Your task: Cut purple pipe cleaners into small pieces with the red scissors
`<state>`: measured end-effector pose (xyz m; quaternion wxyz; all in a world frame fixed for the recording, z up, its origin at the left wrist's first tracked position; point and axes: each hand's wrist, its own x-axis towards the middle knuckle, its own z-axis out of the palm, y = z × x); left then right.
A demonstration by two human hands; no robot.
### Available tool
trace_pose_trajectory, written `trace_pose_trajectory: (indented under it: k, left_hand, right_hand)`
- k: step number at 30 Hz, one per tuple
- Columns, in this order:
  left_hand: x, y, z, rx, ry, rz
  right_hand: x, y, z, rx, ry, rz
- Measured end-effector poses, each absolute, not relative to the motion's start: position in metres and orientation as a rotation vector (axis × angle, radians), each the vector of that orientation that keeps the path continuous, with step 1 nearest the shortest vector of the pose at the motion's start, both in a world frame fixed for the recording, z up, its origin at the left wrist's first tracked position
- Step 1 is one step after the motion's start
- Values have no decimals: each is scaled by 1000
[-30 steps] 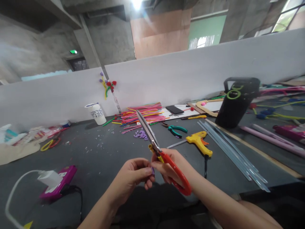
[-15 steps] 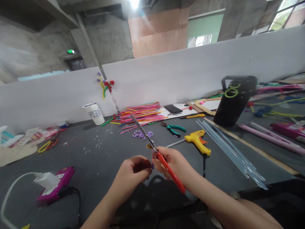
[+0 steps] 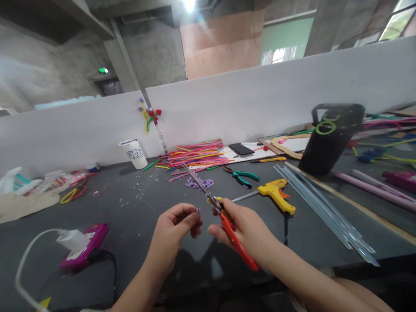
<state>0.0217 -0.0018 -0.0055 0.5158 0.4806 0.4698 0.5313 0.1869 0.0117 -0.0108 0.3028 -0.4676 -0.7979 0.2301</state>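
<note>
My right hand (image 3: 242, 225) is closed round red-handled scissors (image 3: 238, 242), whose blades point up and away to the left. Between the thumb and fingertips of my left hand (image 3: 177, 229) is a small purple piece (image 3: 198, 211), mostly covered by the fingers. The two hands are a little apart over the front of the table. Beyond the scissor blades lies a heap of small purple pieces (image 3: 203, 182). Behind that heap is a bundle of pink, yellow and orange pipe cleaners (image 3: 195, 154).
To the right lie teal-handled pliers (image 3: 245, 177), a yellow glue gun (image 3: 276, 195), clear glue sticks (image 3: 325, 212) and a black bottle (image 3: 328, 143). On the left are a white cup (image 3: 134, 155), yellow-and-red scissors (image 3: 73, 195) and a purple power strip (image 3: 86, 247) with a white plug.
My left hand has drawn away from my right, now with a purple piece in its fingertips. My right thumb has lifted off the fingers. The whole view has shifted slightly.
</note>
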Motion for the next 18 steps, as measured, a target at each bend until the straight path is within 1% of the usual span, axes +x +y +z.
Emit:
trace_pose_trajectory:
  k: [6, 13, 18]
  left_hand:
    - [17, -4, 0, 979, 1012, 1526]
    - [17, -6, 0, 935, 934, 1674]
    - [18, -8, 1, 906, 920, 1723]
  right_hand:
    - [181, 5, -25, -1323, -2256, 350]
    - [175, 3, -36, -1352, -2305, 160]
    - [172, 3, -36, -1358, -2315, 86]
